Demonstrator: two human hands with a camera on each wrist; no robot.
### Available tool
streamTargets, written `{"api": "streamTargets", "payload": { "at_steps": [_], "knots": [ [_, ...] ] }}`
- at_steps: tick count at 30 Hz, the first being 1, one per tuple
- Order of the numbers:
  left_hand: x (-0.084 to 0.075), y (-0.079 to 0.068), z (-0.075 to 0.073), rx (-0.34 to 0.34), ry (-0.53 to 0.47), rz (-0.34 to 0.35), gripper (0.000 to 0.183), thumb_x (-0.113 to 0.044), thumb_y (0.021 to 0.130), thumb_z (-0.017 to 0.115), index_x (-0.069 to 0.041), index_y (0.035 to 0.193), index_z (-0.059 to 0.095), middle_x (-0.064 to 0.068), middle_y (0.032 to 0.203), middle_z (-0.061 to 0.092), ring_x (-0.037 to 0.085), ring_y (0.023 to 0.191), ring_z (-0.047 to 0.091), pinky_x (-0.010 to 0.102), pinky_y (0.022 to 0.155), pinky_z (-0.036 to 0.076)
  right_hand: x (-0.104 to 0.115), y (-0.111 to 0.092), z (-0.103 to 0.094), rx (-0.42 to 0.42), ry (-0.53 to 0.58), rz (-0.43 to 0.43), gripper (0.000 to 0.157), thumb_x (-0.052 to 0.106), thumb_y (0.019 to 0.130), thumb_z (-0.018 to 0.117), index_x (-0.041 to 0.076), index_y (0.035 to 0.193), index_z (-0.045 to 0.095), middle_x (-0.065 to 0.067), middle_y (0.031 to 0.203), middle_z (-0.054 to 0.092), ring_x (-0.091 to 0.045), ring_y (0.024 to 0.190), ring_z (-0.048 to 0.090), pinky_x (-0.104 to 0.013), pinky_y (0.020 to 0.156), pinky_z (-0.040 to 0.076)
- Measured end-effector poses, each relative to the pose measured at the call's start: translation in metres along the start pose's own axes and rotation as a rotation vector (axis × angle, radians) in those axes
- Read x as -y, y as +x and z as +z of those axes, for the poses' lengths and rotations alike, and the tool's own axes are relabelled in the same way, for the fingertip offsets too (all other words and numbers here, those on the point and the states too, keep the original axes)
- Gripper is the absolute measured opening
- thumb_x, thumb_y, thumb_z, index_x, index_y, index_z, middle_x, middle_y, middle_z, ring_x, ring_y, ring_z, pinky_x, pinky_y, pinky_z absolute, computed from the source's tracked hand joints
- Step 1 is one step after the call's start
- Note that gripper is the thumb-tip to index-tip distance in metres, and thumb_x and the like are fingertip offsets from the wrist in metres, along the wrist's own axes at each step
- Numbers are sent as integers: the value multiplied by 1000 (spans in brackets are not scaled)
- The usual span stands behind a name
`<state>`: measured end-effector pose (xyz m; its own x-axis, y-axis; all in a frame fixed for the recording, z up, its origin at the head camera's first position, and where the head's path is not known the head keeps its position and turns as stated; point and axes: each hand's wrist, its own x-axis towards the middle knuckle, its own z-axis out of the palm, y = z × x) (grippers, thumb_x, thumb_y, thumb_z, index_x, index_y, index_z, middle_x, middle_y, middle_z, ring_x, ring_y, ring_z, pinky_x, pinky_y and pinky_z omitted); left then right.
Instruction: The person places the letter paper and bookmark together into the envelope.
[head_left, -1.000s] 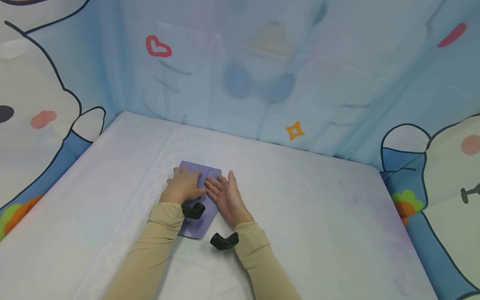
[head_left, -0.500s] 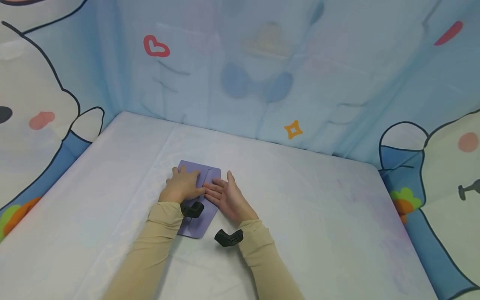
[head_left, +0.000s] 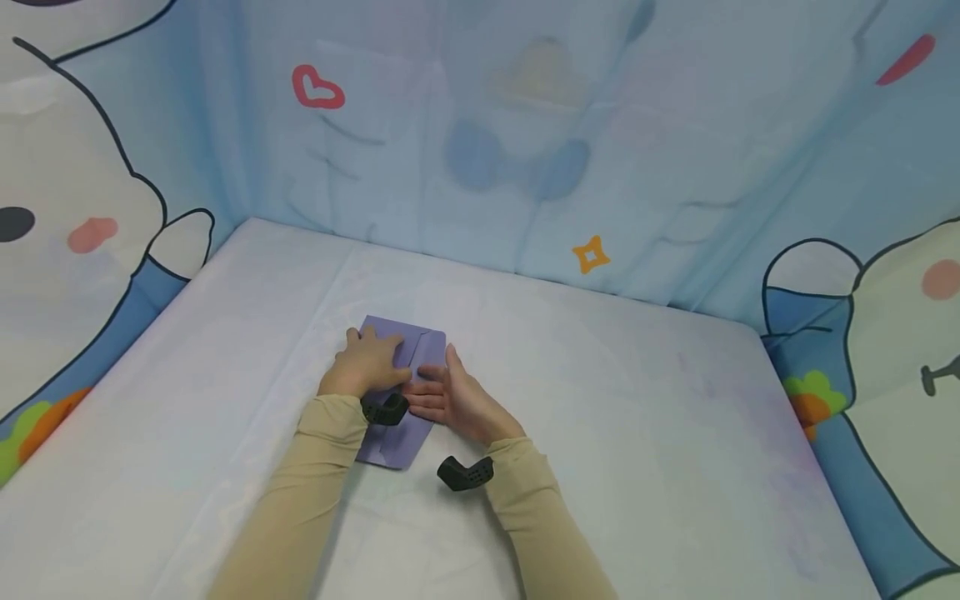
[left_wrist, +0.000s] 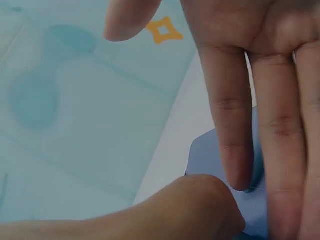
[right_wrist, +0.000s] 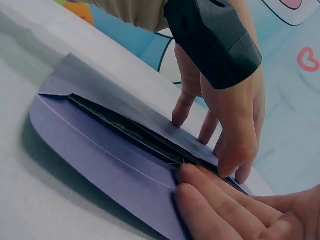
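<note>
A purple paper envelope (head_left: 411,435) lies on the white-covered table, its long flap side facing right. My left hand (head_left: 365,365) rests on its left part with fingers spread, the fingertips pressing the paper. My right hand (head_left: 467,406) comes in from the right with straight fingers, their tips at the envelope's opening under the left thumb. In the right wrist view the flap (right_wrist: 105,145) lies folded out, and something dark (right_wrist: 127,127) shows in the gaping slit. The left wrist view has the right fingers (left_wrist: 280,125) above the envelope (left_wrist: 205,152); what their tips touch is partly hidden.
A black wrist camera (head_left: 465,473) sits on the right wrist, and another (head_left: 386,410) on the left wrist overlaps the envelope. Blue cartoon-printed cloth (head_left: 517,125) hangs around the back and sides of the white table (head_left: 637,433).
My right hand has slid a little nearer along the envelope's opening and turned more onto its edge, uncovering more of the far flap. The left hand stays in place on the envelope.
</note>
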<state>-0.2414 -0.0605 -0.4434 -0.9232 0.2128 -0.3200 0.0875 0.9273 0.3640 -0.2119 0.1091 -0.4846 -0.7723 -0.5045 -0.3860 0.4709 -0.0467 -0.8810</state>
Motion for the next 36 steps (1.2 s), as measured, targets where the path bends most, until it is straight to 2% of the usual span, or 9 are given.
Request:
{"api": "streamTargets", "payload": {
  "at_steps": [8,13,16,22,28,31,33,36],
  "knots": [
    [-1,-1,0,-5,-4,1,64,-37,88,59,-11,143,42,31,148,26,52,135,20,66,97,35,-1,-7,1,53,-77,46,87,68,93,15,4,152,13,-28,144,38,-37,129,47,-42,105,40],
    [-2,-1,0,-5,-7,-7,64,-38,88,60,-12,144,42,30,147,27,51,135,21,65,97,35,2,-13,4,92,-118,78,83,63,96,11,3,152,11,-32,141,40,-39,126,49,-42,102,43],
    [-2,-2,0,1,-8,-11,65,-38,88,59,-12,144,41,30,147,26,50,135,21,64,97,35,3,-15,6,140,-139,94,79,60,97,9,5,153,6,-33,140,40,-40,127,48,-42,102,43],
    [-2,-3,0,-1,-12,-10,65,-37,86,59,-12,144,41,30,148,26,51,135,21,64,97,36,3,-21,6,312,-179,105,75,60,97,8,12,153,-5,-32,141,41,-37,129,46,-40,102,43],
    [0,-6,-1,-13,-11,-3,65,-36,87,58,-12,145,41,30,149,24,52,135,20,65,97,35,1,-27,7,442,-221,110,77,64,95,11,18,152,-11,-24,143,43,-31,131,47,-37,103,42],
    [0,-5,1,-19,-12,-4,66,-36,86,58,-12,145,41,30,150,23,52,136,20,66,97,35,0,-28,7,475,-237,110,83,68,93,15,18,152,-15,-22,144,43,-30,131,47,-36,104,42],
    [0,-4,2,-22,-13,-7,66,-36,85,58,-12,145,41,30,151,22,51,136,20,65,97,35,-1,-29,7,493,-245,110,85,69,92,18,18,152,-12,-22,144,43,-29,131,46,-36,104,41],
    [-2,-1,5,-26,-12,-6,66,-36,84,59,-12,144,42,29,150,23,50,135,22,64,97,36,-2,-31,4,500,-287,105,78,63,95,16,16,153,-8,-21,144,43,-28,132,46,-35,105,41]
  ]
}}
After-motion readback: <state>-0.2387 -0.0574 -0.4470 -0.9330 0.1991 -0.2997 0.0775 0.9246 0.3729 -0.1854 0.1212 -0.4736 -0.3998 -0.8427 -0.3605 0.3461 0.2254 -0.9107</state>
